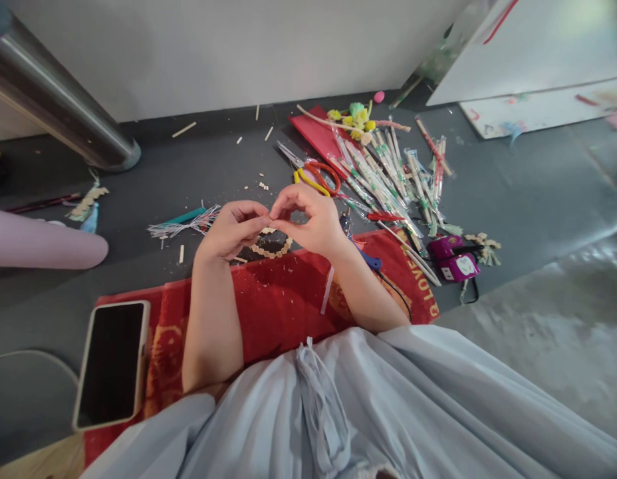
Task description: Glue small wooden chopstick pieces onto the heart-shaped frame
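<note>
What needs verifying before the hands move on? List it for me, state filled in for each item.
1. Left hand and right hand brought together at the fingertips: ok.
2. A piece held between the fingertips: cannot tell; too small to make out.
3. Curved string of pale pieces in full view: not ok; the hands partly cover it.
4. Scissors lying on the dark surface, not held: ok.
5. Dark surface free of scraps: not ok; small pale bits lie near the scissors.
6. Blue-handled tool beside the right forearm switched off: cannot tell.
</note>
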The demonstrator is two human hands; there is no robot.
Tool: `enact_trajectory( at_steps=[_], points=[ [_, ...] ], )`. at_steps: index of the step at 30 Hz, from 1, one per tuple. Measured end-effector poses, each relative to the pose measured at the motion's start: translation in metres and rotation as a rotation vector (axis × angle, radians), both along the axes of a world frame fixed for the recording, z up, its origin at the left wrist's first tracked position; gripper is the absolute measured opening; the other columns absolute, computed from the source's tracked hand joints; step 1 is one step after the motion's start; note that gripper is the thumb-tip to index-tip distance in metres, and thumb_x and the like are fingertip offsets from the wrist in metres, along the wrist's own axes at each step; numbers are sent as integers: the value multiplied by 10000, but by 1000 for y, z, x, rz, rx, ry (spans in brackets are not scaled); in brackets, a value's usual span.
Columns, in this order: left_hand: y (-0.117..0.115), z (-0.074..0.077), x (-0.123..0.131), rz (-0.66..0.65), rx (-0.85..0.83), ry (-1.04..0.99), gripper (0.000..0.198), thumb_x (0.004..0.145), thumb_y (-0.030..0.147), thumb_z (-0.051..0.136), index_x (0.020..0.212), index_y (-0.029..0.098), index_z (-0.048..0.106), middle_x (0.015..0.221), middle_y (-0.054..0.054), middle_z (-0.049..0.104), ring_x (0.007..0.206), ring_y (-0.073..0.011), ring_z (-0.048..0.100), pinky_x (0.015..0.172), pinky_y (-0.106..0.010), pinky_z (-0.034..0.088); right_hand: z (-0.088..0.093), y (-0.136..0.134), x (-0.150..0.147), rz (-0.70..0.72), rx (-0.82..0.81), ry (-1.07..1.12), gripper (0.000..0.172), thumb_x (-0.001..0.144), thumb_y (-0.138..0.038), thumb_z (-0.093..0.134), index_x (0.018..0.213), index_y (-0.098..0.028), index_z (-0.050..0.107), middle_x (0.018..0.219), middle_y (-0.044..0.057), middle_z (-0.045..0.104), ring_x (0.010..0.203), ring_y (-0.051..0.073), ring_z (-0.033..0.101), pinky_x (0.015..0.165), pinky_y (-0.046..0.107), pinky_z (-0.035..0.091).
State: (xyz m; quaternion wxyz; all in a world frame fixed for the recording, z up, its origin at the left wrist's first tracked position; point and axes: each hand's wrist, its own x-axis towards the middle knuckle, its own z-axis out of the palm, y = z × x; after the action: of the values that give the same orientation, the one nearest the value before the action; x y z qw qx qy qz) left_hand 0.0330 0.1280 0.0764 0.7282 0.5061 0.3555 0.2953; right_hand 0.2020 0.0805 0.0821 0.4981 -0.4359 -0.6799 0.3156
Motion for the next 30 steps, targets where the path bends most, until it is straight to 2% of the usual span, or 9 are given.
enact_trajectory(
  at_steps=[4, 7, 10, 13, 15, 18, 21, 30],
  points=[
    [3, -3, -1, -4, 21, 60, 187, 549, 284, 795, 652, 192, 669, 422, 79, 363, 354, -26, 221, 369, -211, 127, 7, -5, 6, 16, 4, -159, 91, 848, -196, 638, 899, -212, 564, 881, 3, 677, 767, 116, 629, 749, 269, 524],
    [4, -5, -2, 18, 48, 114, 148, 556, 263, 758, 647, 188, 670, 415, 77, 373, 349, -25, 221, 369, -209, 135, 15, -17, 19, -39, -34, -372, 51, 873, -212, 624, 886, -204, 576, 890, 24, 670, 795, 139, 615, 769, 281, 498],
    [6, -8, -4, 42, 72, 146, 124, 562, 258, 732, 644, 190, 668, 419, 73, 375, 356, -27, 222, 373, -211, 135, 22, -37, 40, -106, -197, -626, 41, 895, -233, 609, 874, -201, 596, 843, 27, 665, 778, 159, 609, 745, 285, 461],
    [7, -9, -4, 61, 87, 175, 116, 578, 266, 721, 653, 196, 667, 437, 64, 391, 366, -36, 238, 380, -218, 146, 20, -63, 64, -271, -412, -890, 57, 901, -245, 606, 874, -199, 625, 873, 57, 691, 813, 207, 629, 746, 313, 442],
    [8, -10, -2, 79, 102, 186, 131, 585, 290, 729, 651, 199, 661, 446, 59, 395, 368, -40, 247, 385, -226, 146, 15, -80, 78, -376, -483, -984, 111, 904, -296, 622, 942, -193, 643, 948, 90, 707, 887, 248, 650, 798, 344, 458],
    [9, -10, -1, 99, 120, 188, 181, 573, 329, 764, 644, 204, 654, 445, 62, 374, 369, -42, 248, 394, -238, 134, 5, -100, 90, -462, -519, -1061, 264, 920, -360, 610, 1096, -167, 646, 1071, 139, 700, 1024, 301, 649, 897, 398, 465],
    [10, -10, 0, 113, 117, 188, 212, 546, 346, 788, 626, 207, 650, 444, 61, 366, 371, -38, 232, 405, -251, 112, -1, -110, 92, -496, -534, -1065, 358, 937, -393, 575, 1211, -168, 626, 1144, 149, 687, 1113, 317, 627, 949, 420, 462],
    [12, -13, -2, 84, 124, 210, 180, 633, 345, 766, 651, 216, 641, 448, 55, 344, 385, -53, 234, 414, -267, 109, -8, -103, 85, -486, -605, -1037, 398, 896, -341, 616, 1258, -174, 621, 1238, 146, 675, 1151, 320, 630, 970, 425, 481]
  ],
)
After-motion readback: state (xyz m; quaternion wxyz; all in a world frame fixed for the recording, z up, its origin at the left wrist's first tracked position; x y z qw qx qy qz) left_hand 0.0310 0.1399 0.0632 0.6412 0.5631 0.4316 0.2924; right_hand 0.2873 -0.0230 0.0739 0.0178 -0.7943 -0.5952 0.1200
